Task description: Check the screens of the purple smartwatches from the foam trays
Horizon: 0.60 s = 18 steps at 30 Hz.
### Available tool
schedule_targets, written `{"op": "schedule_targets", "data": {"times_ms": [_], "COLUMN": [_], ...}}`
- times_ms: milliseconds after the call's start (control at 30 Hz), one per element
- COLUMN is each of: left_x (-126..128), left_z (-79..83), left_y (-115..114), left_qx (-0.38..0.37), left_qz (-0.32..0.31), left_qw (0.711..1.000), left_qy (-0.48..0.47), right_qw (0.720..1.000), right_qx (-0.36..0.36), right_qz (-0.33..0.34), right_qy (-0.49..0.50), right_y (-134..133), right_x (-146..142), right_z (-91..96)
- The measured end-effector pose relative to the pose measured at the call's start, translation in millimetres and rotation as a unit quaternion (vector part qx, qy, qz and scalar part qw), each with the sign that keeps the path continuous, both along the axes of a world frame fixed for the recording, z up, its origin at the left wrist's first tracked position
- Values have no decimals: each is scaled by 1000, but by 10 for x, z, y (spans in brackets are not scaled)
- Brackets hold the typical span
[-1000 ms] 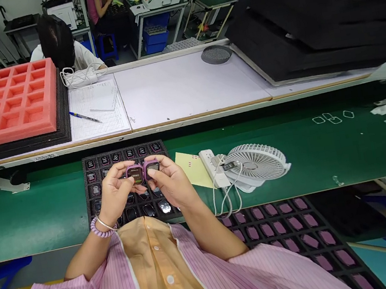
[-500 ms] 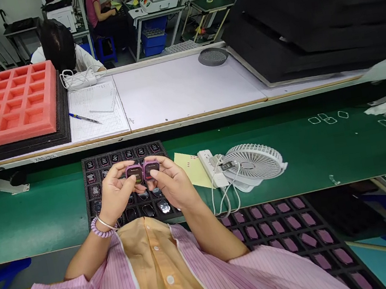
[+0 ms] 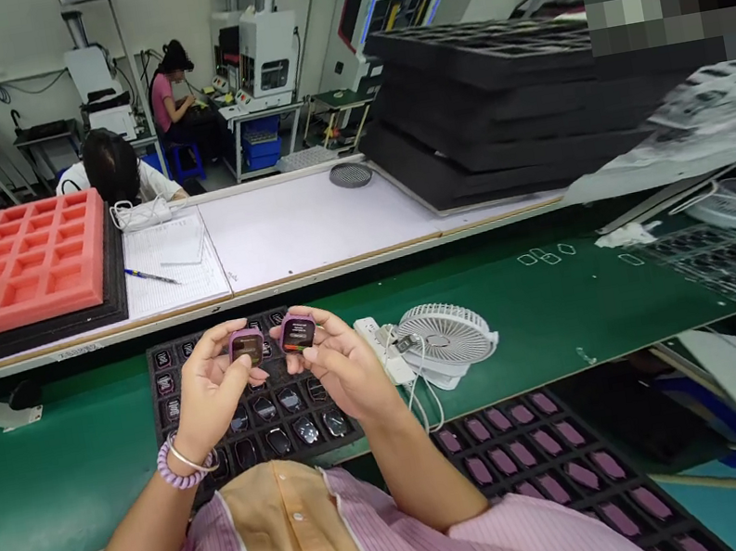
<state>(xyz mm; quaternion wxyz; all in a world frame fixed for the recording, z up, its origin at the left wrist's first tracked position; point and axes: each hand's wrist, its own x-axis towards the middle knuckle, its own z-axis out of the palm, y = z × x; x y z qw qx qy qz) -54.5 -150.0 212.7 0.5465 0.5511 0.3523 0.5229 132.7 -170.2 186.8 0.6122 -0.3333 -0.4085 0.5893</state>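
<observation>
My left hand (image 3: 208, 392) pinches a small purple-framed square device (image 3: 245, 345) by its edges, screen facing me. My right hand (image 3: 344, 364) grips a second purple-framed device (image 3: 297, 332) the same way. The two devices are held a little apart above a black compartment tray (image 3: 172, 412) on the green conveyor belt (image 3: 590, 295). The tray holds several small dark devices in its cells. A purple bead bracelet sits on my left wrist.
A white power strip (image 3: 388, 361) and a small white fan (image 3: 447, 336) lie right of the tray. Another black tray with purple parts (image 3: 545, 448) sits low at my right. Behind the belt: a red foam tray (image 3: 13, 264), paper with pen (image 3: 162, 268), stacked black foam (image 3: 495, 104). Two people work beyond.
The two devices, held side by side and touching before, are now pulled slightly apart. The camera has tilted up and shifted, showing more of the room and the right side.
</observation>
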Motion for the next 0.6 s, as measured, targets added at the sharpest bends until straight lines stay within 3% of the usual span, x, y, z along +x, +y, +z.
{"op": "schedule_targets", "data": {"times_ms": [200,400,500,600], "left_x": [172,226,190,111], "left_z": [141,237,447,757], "left_y": [77,57,-121,-389], "left_qx": [3,4,-11,-46], "left_qz": [-68,-137,-197,-329], "left_qw": [997,987,972,932], "left_qy": [-20,-80,-127,-148], "right_qw": [998,992,987,969], "right_qx": [44,61,79,133], "right_qz": [-27,-82,-92,-143], "right_qy": [-44,-79,-106,-153], "right_y": [-184,-248,-230,-357], "right_x": [195,297,250,178], "right_z": [184,186,255,437]}}
